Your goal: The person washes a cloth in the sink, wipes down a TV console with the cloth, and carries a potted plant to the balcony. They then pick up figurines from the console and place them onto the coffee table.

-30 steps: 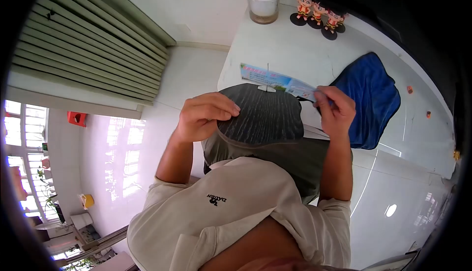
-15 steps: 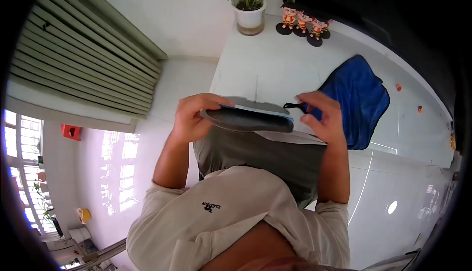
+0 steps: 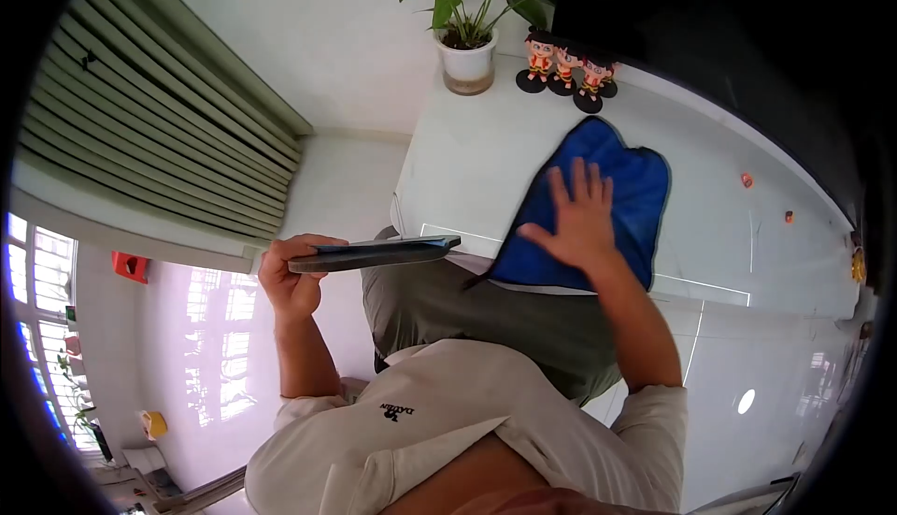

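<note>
Far left: window [image 3: 42,281], bright. Green curtain [image 3: 168,132] hangs beyond it; a red item [image 3: 129,267] and a yellow item [image 3: 152,424] sit on the glossy floor [image 3: 220,347], both too small to identify.

Left hand [image 3: 291,277]: clamped on the left end of a dark flat board [image 3: 383,261]. Board is held up in front of the person, seen nearly edge-on, long side running left to right. Pale blue layer shows along its far side; detail unreadable at this angle. Board's right end points toward the other hand, well apart from it, and overlaps the near edge of the worktop [image 3: 444,164] in view. Person's dark trousers [image 3: 486,314] and light shirt [image 3: 420,422] are on the near side of it.

Far side of the worktop, center: potted plant [image 3: 467,71], white pot. Just right of it, a group of small figurines [image 3: 565,66] on dark bases.

Blue cloth [image 3: 635,178]: on the worktop, right of the board, dark trim, dark tip at its near left corner.

Right hand [image 3: 584,225]: over the middle of the cloth, fingers spread, pointing to the far side. Can't tell how firmly it presses. Hands are well apart.

Far right: black screen [image 3: 719,38] behind the worktop; two small orange bits [image 3: 747,179] on the surface, right of the cloth.
</note>
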Available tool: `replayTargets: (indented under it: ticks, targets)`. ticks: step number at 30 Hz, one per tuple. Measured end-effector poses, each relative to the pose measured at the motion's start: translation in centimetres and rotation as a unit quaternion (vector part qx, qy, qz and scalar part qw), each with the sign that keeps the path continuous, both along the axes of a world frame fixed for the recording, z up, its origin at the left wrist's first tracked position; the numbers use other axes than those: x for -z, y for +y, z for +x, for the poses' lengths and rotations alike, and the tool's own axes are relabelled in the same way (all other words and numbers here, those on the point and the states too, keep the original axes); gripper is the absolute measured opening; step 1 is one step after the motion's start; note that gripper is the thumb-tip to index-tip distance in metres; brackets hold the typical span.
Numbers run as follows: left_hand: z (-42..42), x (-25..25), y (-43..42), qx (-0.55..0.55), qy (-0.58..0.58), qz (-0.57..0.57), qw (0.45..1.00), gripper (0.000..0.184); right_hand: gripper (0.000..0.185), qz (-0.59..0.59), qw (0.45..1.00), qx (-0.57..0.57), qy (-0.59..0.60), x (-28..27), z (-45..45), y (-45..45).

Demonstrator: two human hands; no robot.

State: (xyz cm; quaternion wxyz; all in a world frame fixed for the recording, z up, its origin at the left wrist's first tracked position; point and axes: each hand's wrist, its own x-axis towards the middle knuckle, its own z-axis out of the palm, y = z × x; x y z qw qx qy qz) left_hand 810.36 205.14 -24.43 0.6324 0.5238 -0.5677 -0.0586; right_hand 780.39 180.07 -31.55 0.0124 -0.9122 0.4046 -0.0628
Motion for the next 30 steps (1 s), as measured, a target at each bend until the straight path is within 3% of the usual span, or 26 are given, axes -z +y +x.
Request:
replayTargets:
  ticks: [4, 8, 14, 19, 22, 24, 26, 30]
  targets:
    - [-0.2, -0.8, 0.5, 0.0, -0.03, 0.007, 1.0, 0.012, 0.089, 0.099, 0.98, -0.154, -0.078, -1.1, 7.9, 2.7]
    - [-0.7, -1.7, 1.0, -0.004, -0.048, 0.021, 0.999, 0.011, 0.088, 0.075, 0.971, -0.208, -0.09, 0.5, 15.1, 1.0]
    - [-1.1, -1.5, 1.7, -0.009, -0.035, 0.016, 0.999, 0.009, 0.088, 0.063, 0.993, -0.091, -0.04, -0.5, 15.7, -1.9]
    - [-1.6, -1.0, 1.0, -0.006, -0.014, -0.002, 1.0, 0.011, 0.087, 0.039, 0.998, 0.044, -0.018, -1.4, 6.3, -4.3]
    - [-1.2, -0.6, 1.1, 0.001, -0.002, 0.001, 1.0, 0.012, 0.091, 0.02, 0.98, 0.197, 0.012, -1.0, -1.0, -5.8]
    - [-0.9, -0.7, 1.1, 0.007, 0.003, 0.013, 1.0, 0.011, 0.095, 0.068, 0.961, 0.266, 0.044, -1.2, -2.5, -5.9]
    - [-1.0, -0.9, 1.2, 0.001, 0.013, 0.0, 1.0, 0.009, 0.095, 0.043, 0.96, 0.273, 0.044, -0.6, -0.4, -4.8]
    - [-0.9, -1.5, 1.6, -0.025, 0.0, -0.017, 1.0, 0.011, 0.09, 0.009, 1.0, -0.015, -0.019, 0.1, 8.8, 0.1]
